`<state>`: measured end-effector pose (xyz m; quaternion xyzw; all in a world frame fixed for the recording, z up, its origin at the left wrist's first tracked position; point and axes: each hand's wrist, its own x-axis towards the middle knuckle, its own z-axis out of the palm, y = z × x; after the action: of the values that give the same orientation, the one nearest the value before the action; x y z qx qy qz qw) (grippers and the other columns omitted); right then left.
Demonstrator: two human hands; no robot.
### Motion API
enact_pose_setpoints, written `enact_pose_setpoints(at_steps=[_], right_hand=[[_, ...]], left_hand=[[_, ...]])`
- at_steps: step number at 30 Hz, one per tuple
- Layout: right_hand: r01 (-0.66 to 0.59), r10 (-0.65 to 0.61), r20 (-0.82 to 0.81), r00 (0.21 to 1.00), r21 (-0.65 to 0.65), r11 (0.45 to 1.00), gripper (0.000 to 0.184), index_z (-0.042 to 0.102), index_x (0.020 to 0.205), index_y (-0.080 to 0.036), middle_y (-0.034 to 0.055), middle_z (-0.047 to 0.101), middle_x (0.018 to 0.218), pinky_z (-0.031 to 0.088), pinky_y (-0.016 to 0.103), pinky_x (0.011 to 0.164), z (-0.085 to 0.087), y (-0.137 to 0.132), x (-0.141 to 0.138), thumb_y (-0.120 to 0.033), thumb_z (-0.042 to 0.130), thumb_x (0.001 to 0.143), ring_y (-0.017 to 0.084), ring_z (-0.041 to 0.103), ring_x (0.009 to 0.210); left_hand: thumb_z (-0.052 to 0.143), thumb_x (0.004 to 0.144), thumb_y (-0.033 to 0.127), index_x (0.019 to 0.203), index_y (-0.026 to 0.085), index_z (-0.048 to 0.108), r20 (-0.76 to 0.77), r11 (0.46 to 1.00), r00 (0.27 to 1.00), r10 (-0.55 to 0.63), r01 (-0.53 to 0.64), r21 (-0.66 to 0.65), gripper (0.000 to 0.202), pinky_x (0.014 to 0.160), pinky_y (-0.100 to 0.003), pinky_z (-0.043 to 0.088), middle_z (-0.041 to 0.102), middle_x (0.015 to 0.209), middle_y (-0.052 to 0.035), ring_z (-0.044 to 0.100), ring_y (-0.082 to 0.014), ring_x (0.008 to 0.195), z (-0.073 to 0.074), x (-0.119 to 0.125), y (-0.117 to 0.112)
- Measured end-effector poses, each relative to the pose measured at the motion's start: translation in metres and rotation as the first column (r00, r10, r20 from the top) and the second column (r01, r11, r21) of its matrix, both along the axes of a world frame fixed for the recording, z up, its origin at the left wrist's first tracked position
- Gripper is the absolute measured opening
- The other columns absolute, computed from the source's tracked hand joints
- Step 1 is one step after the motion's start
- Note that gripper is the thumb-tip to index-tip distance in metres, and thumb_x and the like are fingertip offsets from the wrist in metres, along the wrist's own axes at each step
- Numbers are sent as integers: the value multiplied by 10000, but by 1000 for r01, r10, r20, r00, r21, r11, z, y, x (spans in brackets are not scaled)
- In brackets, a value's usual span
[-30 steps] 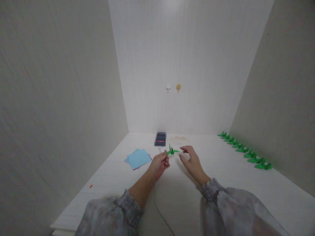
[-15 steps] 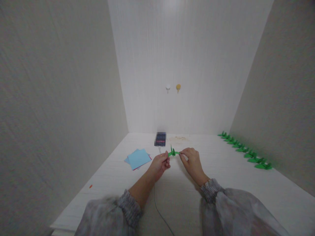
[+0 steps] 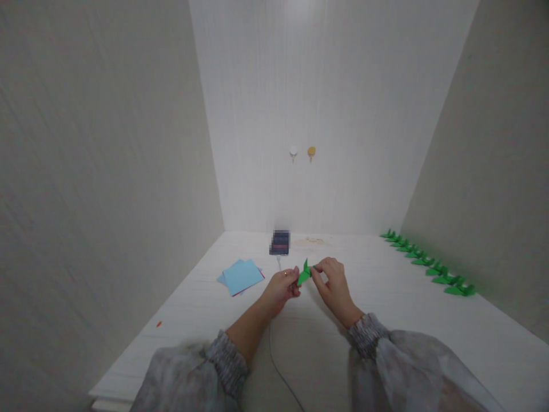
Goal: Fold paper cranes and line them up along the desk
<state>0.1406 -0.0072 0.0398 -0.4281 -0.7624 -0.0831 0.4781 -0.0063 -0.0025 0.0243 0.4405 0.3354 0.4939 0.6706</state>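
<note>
Between my two hands, above the white table, is a small green origami crane (image 3: 305, 274) of folded paper. My left hand (image 3: 280, 290) pinches its left side with thumb and fingers; a ring shows on one finger. On the other side, my right hand (image 3: 333, 284) is closed at the fingertips on the crane's right end. A pointed green flap sticks up between the hands. The fingers cover part of the paper, so its full shape is hidden.
Blue paper sheets (image 3: 243, 277) with a red edge lie left. A phone (image 3: 280, 242) with a cable (image 3: 277, 366) stands at the back. Several green folded cranes (image 3: 422, 259) line the right wall. An orange scrap (image 3: 159, 324) lies near the left edge. Two hooks (image 3: 311, 151) are on the wall.
The green crane has turned and tilted in my hands, so a broader flat face now shows. My hands have come slightly closer together.
</note>
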Motion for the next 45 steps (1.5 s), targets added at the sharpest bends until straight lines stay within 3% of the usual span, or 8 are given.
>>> enact_pose_setpoints(at_steps=[9,20,24,28,32,38,42,45], right_hand=[[79,-77,-50,996,25,997,191,448,590,-170,-12,456,592,295,280,647,-2,3,2,-244,458,766,133,434,624],[88,-88,-91,992,-12,996,202,467,597,-166,-6,487,597,310,277,645,-8,9,5,-272,462,769,134,456,629],[171,-176,-122,977,-52,984,244,507,594,-161,12,524,594,323,270,612,-14,18,22,-322,454,770,142,479,615],[277,-292,-122,949,-125,953,307,610,703,-148,56,608,671,349,274,598,-19,26,67,-379,421,775,162,516,620],[487,-533,-132,836,-271,830,351,650,818,-136,89,656,785,374,286,618,-22,20,145,-385,407,772,196,559,670],[826,-880,-38,474,-327,459,333,643,927,-106,138,641,850,374,295,604,-25,-28,279,-305,432,764,230,569,761],[862,-933,40,357,-400,312,347,653,940,-83,195,628,832,342,313,523,-31,-53,333,-299,457,752,252,572,726],[865,-922,120,367,-409,291,350,658,940,-114,176,632,834,345,311,528,-35,-54,346,-321,445,757,253,574,725]], left_hand=[[677,570,338,610,115,510,-40,996,998,-57,59,67,281,517,-209,327,488,552,21,401,-38,446,1,-2,-3],[666,563,389,645,113,542,-32,997,998,53,-52,49,314,506,-204,337,519,595,6,393,-34,444,-2,-4,0],[630,600,428,686,107,562,-14,996,996,92,-92,16,339,497,-200,345,508,609,4,396,-32,447,-4,-6,0],[626,604,434,679,104,564,-24,996,996,86,-86,-11,344,498,-196,354,511,610,-1,410,-32,454,-1,-2,-5],[626,597,444,678,108,565,-33,996,996,85,-86,-15,351,498,-193,359,513,594,5,426,-36,450,2,4,-11],[639,594,416,673,108,575,-24,995,995,96,-96,-26,324,497,-183,369,526,600,4,436,-32,451,0,13,-11],[651,580,410,671,105,582,-27,995,995,93,-93,-18,326,493,-191,378,530,596,0,434,-33,445,0,19,-11],[652,580,407,671,110,585,-57,992,991,118,-119,-32,318,496,-189,382,540,596,1,443,-35,451,1,23,-11]])
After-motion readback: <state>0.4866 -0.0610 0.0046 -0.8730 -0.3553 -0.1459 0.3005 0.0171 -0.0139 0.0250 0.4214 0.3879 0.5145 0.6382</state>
